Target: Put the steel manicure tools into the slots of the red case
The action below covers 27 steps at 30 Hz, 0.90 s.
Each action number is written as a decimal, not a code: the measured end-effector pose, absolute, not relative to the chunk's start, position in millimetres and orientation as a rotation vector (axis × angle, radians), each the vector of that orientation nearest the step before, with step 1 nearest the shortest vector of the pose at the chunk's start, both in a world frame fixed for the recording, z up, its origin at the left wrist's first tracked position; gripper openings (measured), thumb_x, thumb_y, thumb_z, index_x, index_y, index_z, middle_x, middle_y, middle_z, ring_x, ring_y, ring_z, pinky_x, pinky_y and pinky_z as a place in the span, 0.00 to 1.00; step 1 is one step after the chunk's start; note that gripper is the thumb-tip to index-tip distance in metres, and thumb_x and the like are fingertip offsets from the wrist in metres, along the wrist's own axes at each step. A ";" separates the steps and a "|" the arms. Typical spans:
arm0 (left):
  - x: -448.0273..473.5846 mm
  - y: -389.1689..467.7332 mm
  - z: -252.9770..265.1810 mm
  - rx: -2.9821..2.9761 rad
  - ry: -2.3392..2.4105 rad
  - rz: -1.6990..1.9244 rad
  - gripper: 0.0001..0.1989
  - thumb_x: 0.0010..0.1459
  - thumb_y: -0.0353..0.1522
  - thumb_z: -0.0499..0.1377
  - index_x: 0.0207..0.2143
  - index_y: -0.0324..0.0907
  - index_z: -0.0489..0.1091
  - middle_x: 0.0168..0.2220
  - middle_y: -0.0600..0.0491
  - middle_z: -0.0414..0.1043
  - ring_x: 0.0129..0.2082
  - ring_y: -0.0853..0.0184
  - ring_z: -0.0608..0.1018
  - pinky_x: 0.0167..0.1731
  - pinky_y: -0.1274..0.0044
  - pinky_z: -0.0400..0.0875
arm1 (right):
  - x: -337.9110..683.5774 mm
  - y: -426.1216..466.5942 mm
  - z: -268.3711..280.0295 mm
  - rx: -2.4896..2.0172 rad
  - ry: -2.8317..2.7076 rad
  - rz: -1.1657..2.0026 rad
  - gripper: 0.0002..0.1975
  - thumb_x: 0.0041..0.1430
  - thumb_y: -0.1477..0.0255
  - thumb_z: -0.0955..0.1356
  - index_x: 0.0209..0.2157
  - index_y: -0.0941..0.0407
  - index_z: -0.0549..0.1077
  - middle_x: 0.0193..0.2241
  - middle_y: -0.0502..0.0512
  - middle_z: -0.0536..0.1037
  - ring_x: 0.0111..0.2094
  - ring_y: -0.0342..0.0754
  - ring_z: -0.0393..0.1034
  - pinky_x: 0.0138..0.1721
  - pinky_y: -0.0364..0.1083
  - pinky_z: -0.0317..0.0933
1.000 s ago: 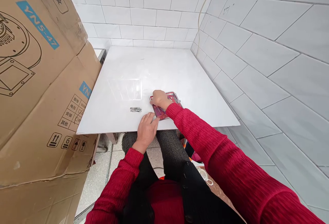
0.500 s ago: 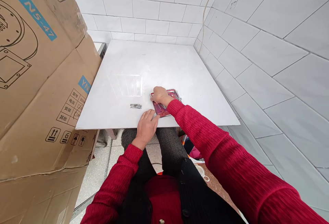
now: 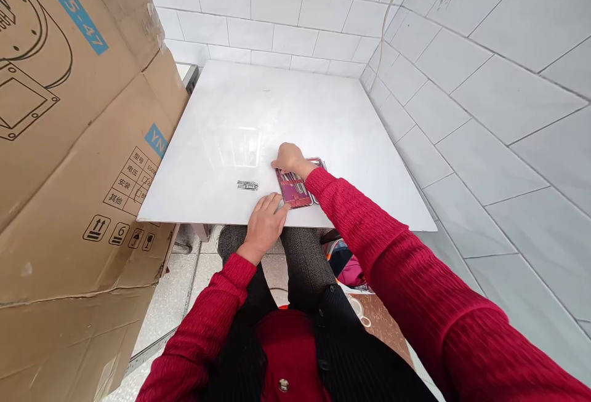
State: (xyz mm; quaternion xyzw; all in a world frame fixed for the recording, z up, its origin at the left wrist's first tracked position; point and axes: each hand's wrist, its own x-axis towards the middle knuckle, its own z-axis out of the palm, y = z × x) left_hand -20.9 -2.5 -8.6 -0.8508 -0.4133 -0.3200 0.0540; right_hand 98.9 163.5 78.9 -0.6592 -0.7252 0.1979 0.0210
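Note:
An open red manicure case [image 3: 296, 198] lies near the table's front edge, with several slim metal tools [image 3: 300, 187] held in a row inside it. My left hand [image 3: 265, 225] rests with fingers stretched out on the table, its thumb at the case's near left corner. Over the far left part of the case is my right hand [image 3: 289, 157], fingers curled together and pointing down. Whatever is between those fingers is hidden behind the hand. To the left of the case, a pair of nail clippers [image 3: 247, 185] lies on the tabletop.
The white table [image 3: 318, 106] meets tiled walls [image 3: 286, 8] at the back and right. A tall cardboard box [image 3: 92, 162] stands against its left side. Below the front edge are my legs and, to the right, a pile of cloth [image 3: 348, 269].
My right hand has shifted slightly toward the far left edge of the case, uncovering more of the tools. My left hand stays at the near corner. The camera view has tilted a little.

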 end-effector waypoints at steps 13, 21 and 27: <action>-22.1 -3.9 -13.7 -2.603 -1.300 -0.948 0.13 0.67 0.27 0.53 0.51 0.42 0.72 0.55 0.41 0.71 0.59 0.56 0.72 0.58 0.59 0.69 | 39.0 177.4 89.2 -1.844 -2.575 0.357 0.14 0.52 0.71 0.73 0.41 0.61 0.79 0.36 0.61 0.82 0.39 0.53 0.77 0.37 0.43 0.67; -23.3 -4.4 -15.3 -2.581 -1.293 -0.942 0.12 0.67 0.28 0.54 0.51 0.42 0.72 0.54 0.42 0.72 0.58 0.56 0.72 0.58 0.59 0.70 | 47.4 161.4 83.3 -1.969 -2.418 0.447 0.13 0.58 0.72 0.68 0.43 0.61 0.79 0.32 0.62 0.82 0.36 0.52 0.77 0.34 0.42 0.66; -23.0 -4.2 -16.1 -2.549 -1.276 -0.958 0.11 0.66 0.27 0.55 0.49 0.40 0.72 0.54 0.41 0.72 0.58 0.55 0.73 0.58 0.59 0.70 | 98.2 135.9 80.4 -2.068 -2.466 0.370 0.13 0.56 0.75 0.69 0.42 0.63 0.80 0.33 0.64 0.82 0.37 0.53 0.78 0.35 0.42 0.65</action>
